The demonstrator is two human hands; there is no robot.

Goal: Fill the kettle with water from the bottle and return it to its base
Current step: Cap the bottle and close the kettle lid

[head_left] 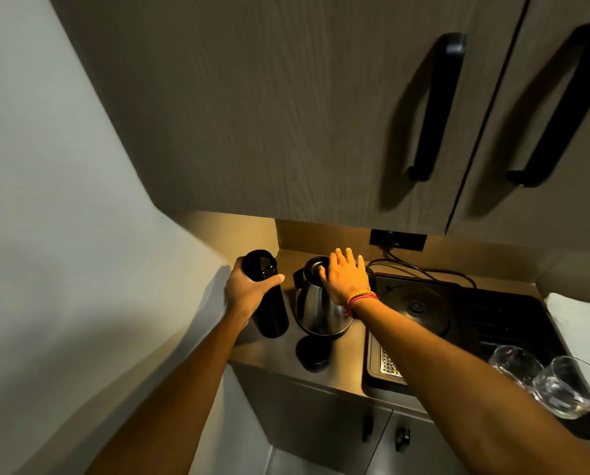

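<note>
A tall black bottle (268,299) stands upright on the counter at the left, its top open. My left hand (249,289) is wrapped around its upper part. To its right sits a steel kettle (317,313) with a black lid. My right hand (345,277) rests flat on top of the kettle, fingers spread over the lid and covering the handle side. A round black cap (312,353) lies on the counter in front of the kettle. I cannot tell whether the kettle stands on its base.
A black induction hob (420,310) lies right of the kettle, with a power cord and wall socket (398,240) behind. Two upturned glasses (554,382) stand at the right front. A cabinet with black handles (434,108) hangs low overhead. A wall closes the left side.
</note>
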